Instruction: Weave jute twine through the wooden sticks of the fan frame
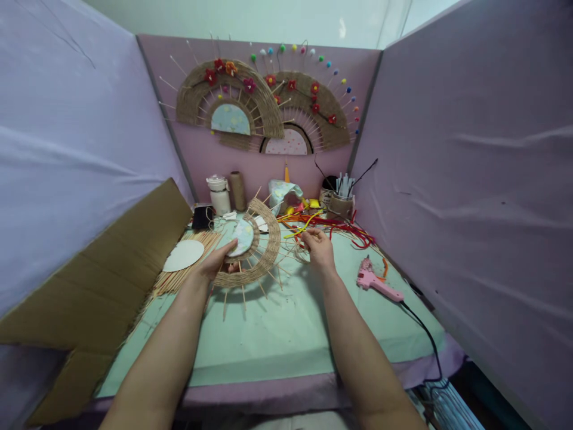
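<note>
My left hand grips a half-round weaving of jute twine on thin wooden sticks, the thumb lying on its pale blue floral fabric centre. The weaving is held tilted above the table, its bare stick ends fanning out to the right and downward. To its right, my right hand is closed in a pinch on what looks like a thin strand of twine, which loops below the fingers. The fingertips partly hide the strand. A yellow pipe cleaner lies just behind that hand.
A pink glue gun with a black cord lies at right. Red pipe cleaners, a jar of glue sticks, a twine spool and a white bottle stand behind. Wooden sticks, a white oval and cardboard are left.
</note>
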Available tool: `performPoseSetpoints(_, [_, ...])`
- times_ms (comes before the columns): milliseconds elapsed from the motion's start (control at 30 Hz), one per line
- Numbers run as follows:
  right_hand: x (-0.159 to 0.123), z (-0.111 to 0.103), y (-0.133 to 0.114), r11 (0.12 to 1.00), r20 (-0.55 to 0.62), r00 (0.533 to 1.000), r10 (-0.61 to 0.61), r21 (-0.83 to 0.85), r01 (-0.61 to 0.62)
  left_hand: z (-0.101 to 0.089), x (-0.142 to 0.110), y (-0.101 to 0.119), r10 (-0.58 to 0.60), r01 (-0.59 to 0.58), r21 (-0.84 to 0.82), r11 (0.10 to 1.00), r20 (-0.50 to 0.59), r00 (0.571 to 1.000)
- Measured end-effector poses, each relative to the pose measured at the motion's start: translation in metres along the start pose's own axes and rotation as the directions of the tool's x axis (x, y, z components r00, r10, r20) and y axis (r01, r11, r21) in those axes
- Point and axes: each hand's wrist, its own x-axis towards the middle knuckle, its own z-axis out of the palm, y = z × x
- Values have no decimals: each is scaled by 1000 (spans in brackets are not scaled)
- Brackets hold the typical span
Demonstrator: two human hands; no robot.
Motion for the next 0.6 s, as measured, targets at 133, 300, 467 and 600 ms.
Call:
performPoseSetpoints(133, [3, 1, 2, 993, 25, 998, 60, 100, -62, 2, -3, 0, -24, 24, -12, 1000, 42, 999])
performPoseSetpoints(300, [1, 3, 5, 990, 93, 992, 81, 107, -91, -1, -1, -3, -4, 6, -7, 1000, 195, 981])
performPoseSetpoints(467, [-3, 10, 13, 1000, 119, 992, 27, -8, -26, 3, 1, -14, -68, 30, 100, 995, 401, 913])
performPoseSetpoints(600, [-7, 15, 13, 999, 129, 991, 36, -41, -31, 11, -1, -18, -45, 18, 64, 998, 450, 892])
